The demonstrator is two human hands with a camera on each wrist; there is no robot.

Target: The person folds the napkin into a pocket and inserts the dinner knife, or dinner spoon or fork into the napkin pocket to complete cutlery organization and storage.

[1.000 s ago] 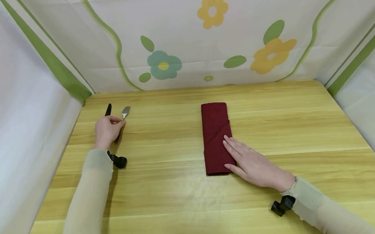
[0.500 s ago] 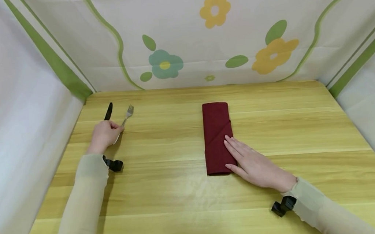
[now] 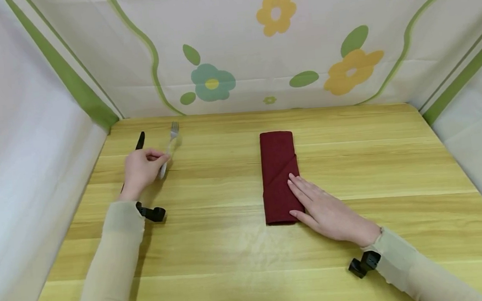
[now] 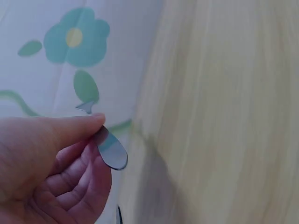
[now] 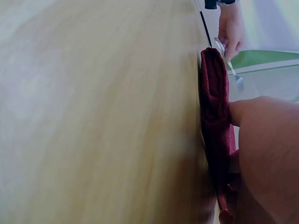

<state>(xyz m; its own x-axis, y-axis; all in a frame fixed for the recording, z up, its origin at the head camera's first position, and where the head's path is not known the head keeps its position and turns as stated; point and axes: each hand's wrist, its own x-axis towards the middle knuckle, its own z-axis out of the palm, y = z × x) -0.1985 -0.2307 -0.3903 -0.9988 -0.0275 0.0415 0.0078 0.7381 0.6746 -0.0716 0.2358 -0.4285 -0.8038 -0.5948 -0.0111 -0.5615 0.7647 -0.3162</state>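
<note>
left hand (image 3: 140,170) pinches fork (image 3: 168,146); right hand (image 3: 326,212) flat on napkin (image 3: 277,166) (unlabelled)

The folded napkin (image 3: 279,176) is dark red. The fork (image 3: 169,146) is silver, the knife (image 3: 139,141) at nine o'clock from it black. The table (image 3: 231,245) is yellow striped wood. The backdrop (image 3: 232,42) is white with yellow and teal flowers, green leaves and lines.

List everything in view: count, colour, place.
fork: 1, silver, far left of table, pinched by left hand, tines pointing away
knife: 1, black, on table just left of the fork, partly hidden by the hand
napkin: 1, dark red, folded lengthwise, centre of table
table: 1, light wood
backdrop: white cloth, flower print, green stripes
left hand: 1, holds fork
right hand: 1, flat on napkin's near right edge
</note>
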